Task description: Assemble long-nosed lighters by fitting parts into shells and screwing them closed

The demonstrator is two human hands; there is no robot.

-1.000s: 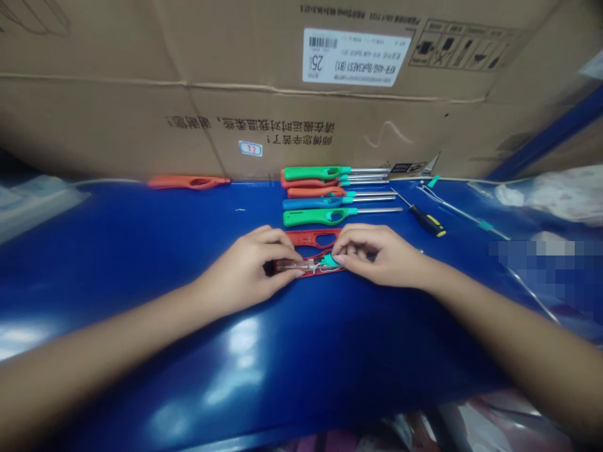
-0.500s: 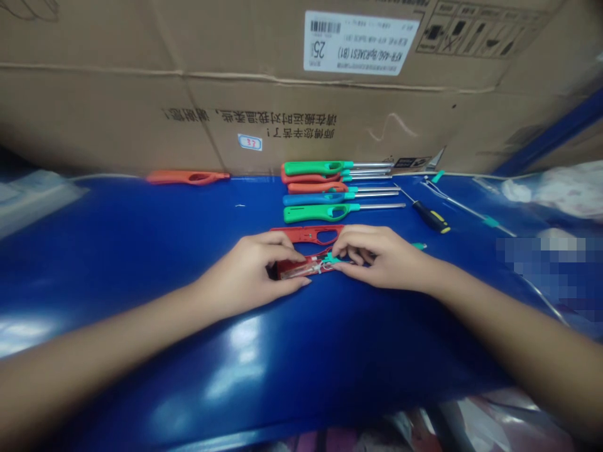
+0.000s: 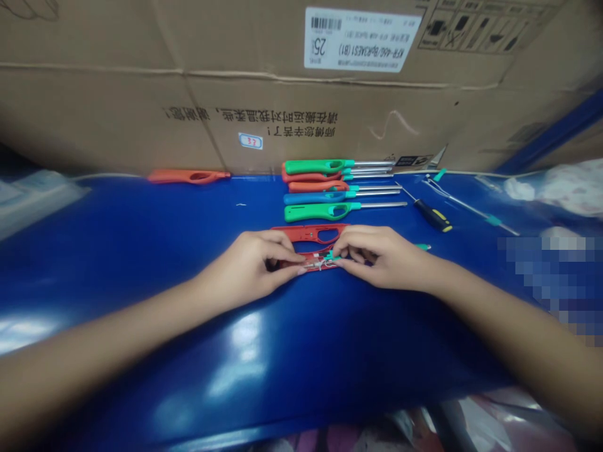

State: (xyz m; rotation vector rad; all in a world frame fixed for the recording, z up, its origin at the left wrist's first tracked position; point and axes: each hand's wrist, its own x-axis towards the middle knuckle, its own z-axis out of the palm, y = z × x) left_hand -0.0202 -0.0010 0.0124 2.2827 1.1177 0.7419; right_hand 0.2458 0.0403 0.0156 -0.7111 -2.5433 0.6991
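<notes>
On the blue table (image 3: pixel 141 251), my left hand (image 3: pixel 252 267) and my right hand (image 3: pixel 377 254) both pinch an opened red lighter body (image 3: pixel 313 262) that lies between them. Its clear inner tube, wires and a small green trigger piece (image 3: pixel 331 256) show between my fingertips. Just behind it lies a separate red lighter shell half (image 3: pixel 308 233), flat on the table. Both hands have their fingers curled and pressed onto the red lighter body.
Several finished long-nosed lighters (image 3: pixel 330 188) in green, red and blue lie in a row behind my hands. An orange shell (image 3: pixel 188 177) lies at the back left. A black-and-yellow screwdriver (image 3: pixel 431 215) and thin metal rods (image 3: pixel 471 207) lie to the right. A big cardboard box (image 3: pixel 282 81) walls the back.
My hands have tilted the red lighter body flatter onto the table and drawn slightly closer together over it. The view has shifted a little downward.
</notes>
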